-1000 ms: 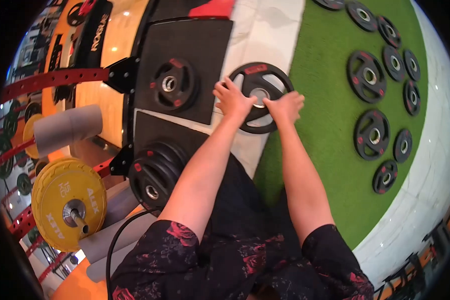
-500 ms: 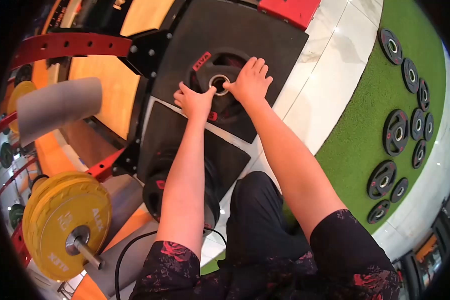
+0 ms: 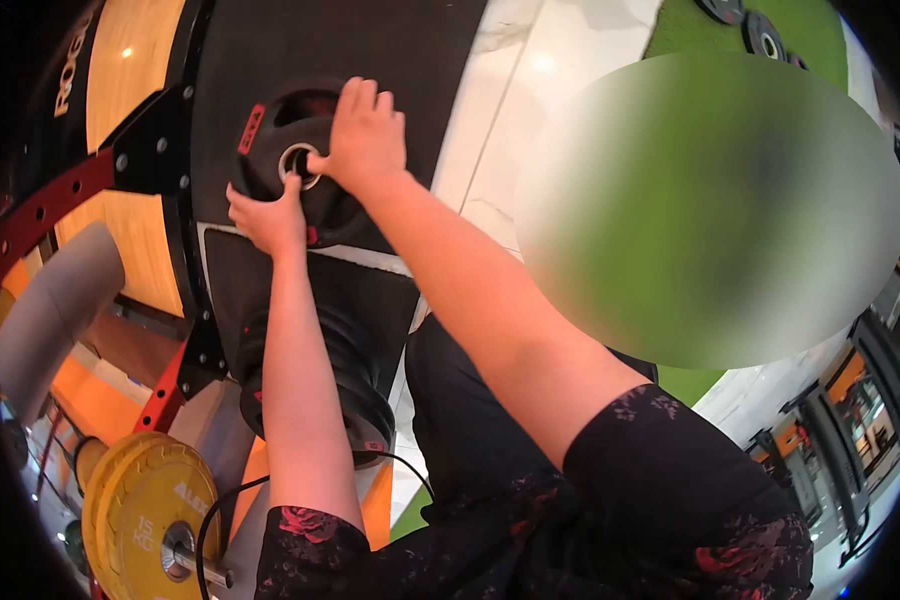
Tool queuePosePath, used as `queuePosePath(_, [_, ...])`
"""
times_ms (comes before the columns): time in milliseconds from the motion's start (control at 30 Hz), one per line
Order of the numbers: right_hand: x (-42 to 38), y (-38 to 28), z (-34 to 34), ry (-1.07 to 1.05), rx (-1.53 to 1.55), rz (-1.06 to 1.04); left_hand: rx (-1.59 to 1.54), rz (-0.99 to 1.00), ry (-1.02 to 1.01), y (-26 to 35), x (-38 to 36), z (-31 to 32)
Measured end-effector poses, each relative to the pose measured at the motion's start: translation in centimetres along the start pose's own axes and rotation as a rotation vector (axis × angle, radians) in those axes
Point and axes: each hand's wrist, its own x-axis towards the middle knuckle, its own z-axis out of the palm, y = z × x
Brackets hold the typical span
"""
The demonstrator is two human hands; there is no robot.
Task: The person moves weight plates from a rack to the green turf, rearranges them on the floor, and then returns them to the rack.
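A black weight plate (image 3: 262, 172) with red ZIVA lettering and a metal-ringed centre hole is on the black rubber mat (image 3: 390, 45). My left hand (image 3: 268, 215) is closed on its lower left rim, with the thumb at the hole. Across from it, my right hand (image 3: 367, 142) grips the right side, its thumb also at the ring. The fingertips under the rim are partly hidden. Below, and partly behind my left forearm, stands a stack of black plates (image 3: 362, 395). Whether the held plate touches the mat is hard to tell.
Yellow 15 kg plates (image 3: 150, 520) sit on a metal bar at lower left, near a black cable (image 3: 208, 520). A rack upright (image 3: 155, 150) and a grey padded roller (image 3: 60, 310) are on the left. Black plates (image 3: 765, 38) lie on green turf at upper right, beside a blurred oval.
The view has swung right, so the plate and both hands now appear farther left. Both hands stay on the plate. A blurred oval now covers much of the turf.
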Motion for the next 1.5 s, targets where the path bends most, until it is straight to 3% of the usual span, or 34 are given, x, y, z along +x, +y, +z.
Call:
queuePosePath(133, [-0.2, 0.7, -1.7, -0.162, 0.071, -0.013, 0.029, 0.037, -0.012, -1.0, 0.7, 0.4])
queuePosePath(233, [-1.8, 6.5, -5.3, -0.354, 0.299, 0.002, 0.087, 0.099, -0.005, -2.9, 2.1, 1.8])
queuePosePath(333, [-8.6, 18.5, -5.0, 0.106, 0.453, 0.109, 0.311, 0.001, 0.0, -0.1, 0.8, 0.5])
queuePosePath(400, [-15.8, 27.6, -8.6, 0.273, 0.539, 0.264, 0.269, 0.265, 0.367, -0.1, -0.9, 2.7])
queuePosePath(433, [-19.5, 32.5, -9.6, 0.424, 0.417, 0.314, 0.046, 0.441, 0.467, 4.5, -5.0, 3.3])
queuePosePath(467, [-23.4, 37.5, -11.0, 0.504, 0.307, 0.369, -0.114, 0.694, 0.328, 12.5, -11.8, 1.2])
queuePosePath(500, [-27.1, 41.6, -13.1, 0.618, 0.139, 0.452, -0.242, 0.714, 0.065, 17.8, -17.9, 1.3])
queuePosePath(533, [-30.5, 45.9, -14.6, 0.603, 0.087, 0.633, -0.349, 0.71, -0.143, 20.5, -23.8, 3.6])
queuePosePath(567, [-33.2, 49.4, -16.5, 0.591, 0.037, 0.795, -0.67, 0.677, -0.242, 21.2, -29.8, 10.8])
queuePosePath(600, [-35.1, 52.5, -18.1, 0.574, -0.009, 0.957, -0.388, 0.771, -0.438, 25.3, -35.7, 9.9])
queuePosePath(633, [-36.2, 55.3, -19.5, 0.552, 0.01, 1.096, -0.362, 0.878, -0.549, 29.5, -41.0, 8.9])
queuePosePath(700, [-37.6, 59.7, -22.9, 0.514, 0.1, 1.292, -0.255, 0.878, -0.826, 35.6, -50.7, 9.3])
queuePosePath(767, [-37.9, 62.5, -25.2, 0.474, 0.167, 1.327, -0.264, 0.889, -0.95, 39.3, -57.6, 10.6])
queuePosePath(833, [-37.7, 64.9, -26.3, 0.466, 0.191, 1.342, -0.02, 0.886, -1.031, 42.7, -62.2, 10.4])
queuePosePath(967, [-37.2, 67.7, -27.3, 0.389, 0.191, 1.346, 0.151, 0.948, -0.853, 44.2, -67.6, 13.2])
queuePosePath(1067, [-36.9, 69.6, -23.1, 0.444, 0.062, 1.339, 0.167, 0.911, -0.774, 44.7, -68.6, 15.0])
queuePosePath(1133, [-36.8, 69.5, -22.4, 0.666, -0.051, 1.237, 0.205, 0.896, -0.719, 44.7, -69.5, 16.0])
queuePosePath(1233, [-36.6, 70.0, -21.3, 0.768, -0.117, 1.184, 0.133, 0.863, -0.631, 44.5, -70.1, 16.5])
queuePosePath(1467, [-36.5, 69.2, -22.8, 0.814, -0.021, 1.22, 0.157, 0.838, -0.723, 45.4, -69.5, 15.5])
queuePosePath(1500, [-36.6, 68.6, -23.8, 0.734, 0.038, 1.259, 0.165, 0.857, -0.693, 45.2, -69.4, 15.8])
